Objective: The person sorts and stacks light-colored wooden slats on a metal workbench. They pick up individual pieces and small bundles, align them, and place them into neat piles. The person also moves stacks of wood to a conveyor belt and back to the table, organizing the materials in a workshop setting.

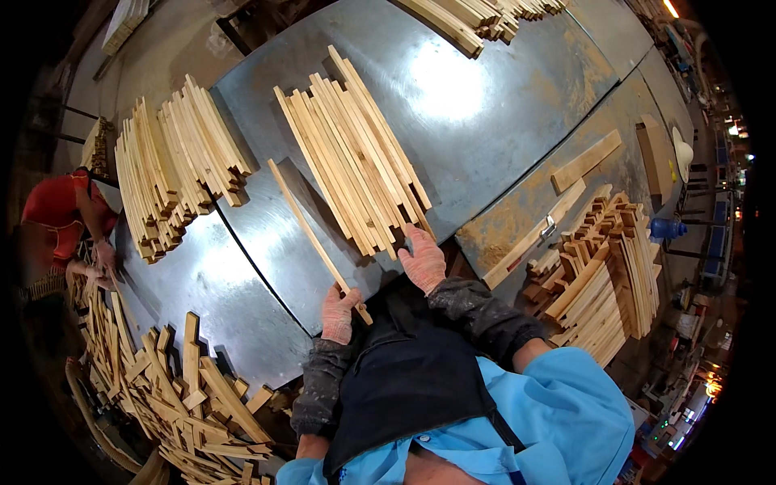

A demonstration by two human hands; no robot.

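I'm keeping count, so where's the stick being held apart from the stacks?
In the head view, the stick slants just left of the middle stack, gripped near its lower end by the left hand.

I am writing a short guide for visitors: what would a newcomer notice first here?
Most likely the stack of pale wooden strips on the metal table at upper centre, with the gloved right hand at its near end. Left of it, the gloved left hand holds one thin strip. A bright glare right of the stack and a jumbled wood pile at lower left also stand out.
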